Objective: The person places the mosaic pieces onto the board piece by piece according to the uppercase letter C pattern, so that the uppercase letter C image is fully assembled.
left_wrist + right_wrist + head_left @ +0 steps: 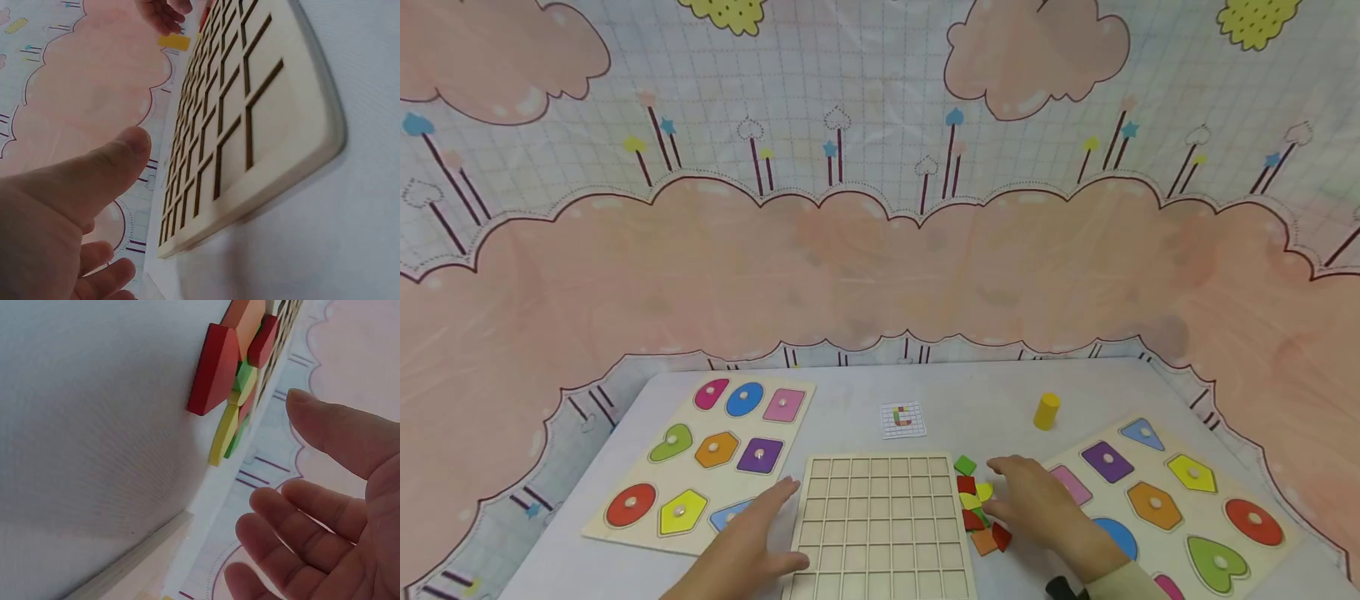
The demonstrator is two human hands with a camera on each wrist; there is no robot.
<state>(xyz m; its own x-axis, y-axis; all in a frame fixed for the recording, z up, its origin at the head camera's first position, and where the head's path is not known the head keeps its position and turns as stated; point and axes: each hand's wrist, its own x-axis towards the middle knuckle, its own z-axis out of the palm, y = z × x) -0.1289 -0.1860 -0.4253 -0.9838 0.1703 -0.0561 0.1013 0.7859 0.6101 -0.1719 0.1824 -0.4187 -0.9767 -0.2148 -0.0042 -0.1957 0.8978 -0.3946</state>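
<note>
A wooden grid board (883, 525) with square cells lies on the table in front of the person. By its left edge is the left hand (741, 546), thumb and fingers spread and holding nothing; the left wrist view has the board (294, 119) just beyond its thumb (119, 156). The right hand (1037, 512) hovers beside small coloured blocks along the board's right edge, its fingers loosely bent around no object. Among these blocks are a green square (966, 465), an orange one (983, 543), a yellow one (224, 434) and a red one (215, 369).
A small card (903, 420) printed with a coloured grid pattern lies behind the board. A yellow cylinder (1047, 412) stands at the back right. Knobbed shape puzzles flank the board, one on the left (643, 454) and another on the right (1187, 533). A patterned cloth (880, 275) hangs behind.
</note>
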